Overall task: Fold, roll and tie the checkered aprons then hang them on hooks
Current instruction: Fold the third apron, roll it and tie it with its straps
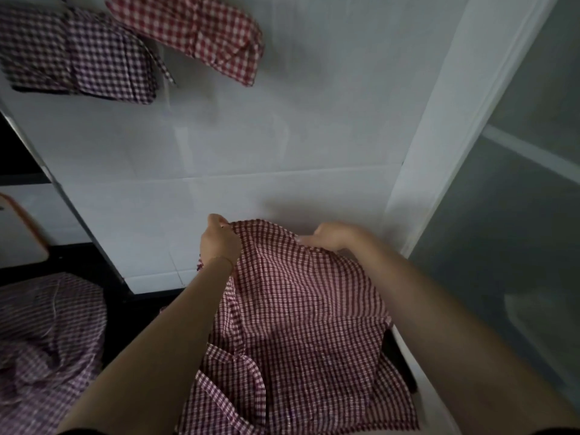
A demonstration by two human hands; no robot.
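A red-and-white checkered apron (301, 324) is spread out in front of me, low in the view, with a strap looping near its lower left. My left hand (218, 243) pinches its top left corner. My right hand (329, 237) grips the top right edge. Two rolled, tied aprons hang high on the white tiled wall: a purple checkered one (84, 54) at the top left and a red checkered one (201, 32) beside it. Another purple checkered apron (47, 350) lies crumpled on the dark counter at the lower left.
The white tiled wall (251, 136) fills the middle. A white frame (439, 152) and a frosted glass panel (518, 215) stand on the right. A board with an orange rim (22, 233) leans at the left edge.
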